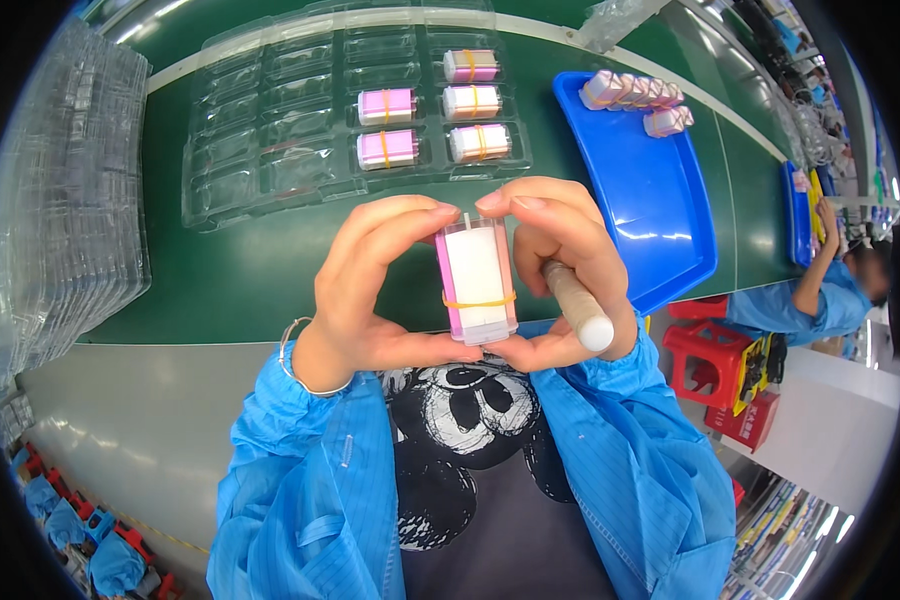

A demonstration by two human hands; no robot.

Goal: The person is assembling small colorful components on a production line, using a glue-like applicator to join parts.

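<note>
Between my two hands is a small pink and white block (475,270) in a clear casing, with a yellow rubber band round its lower part. My left hand (360,285) grips its left side, fingertips at the top edge and thumb at the bottom. From the right, my right hand (570,240) pinches the same block with fingertips above and thumb below. A beige-wrapped rod with a rounded white end (578,305) is also tucked in my right hand's fingers. Just beyond, a clear plastic compartment tray (300,165) holds several similar banded blocks (388,148) in its right-hand columns.
At the right stands a blue tray (660,225) with several wrapped blocks (635,92) at its far end. Stacked clear trays (65,200) rise at the left on the green table (220,285). Farther right are red stools (705,355) and a person in blue (820,300).
</note>
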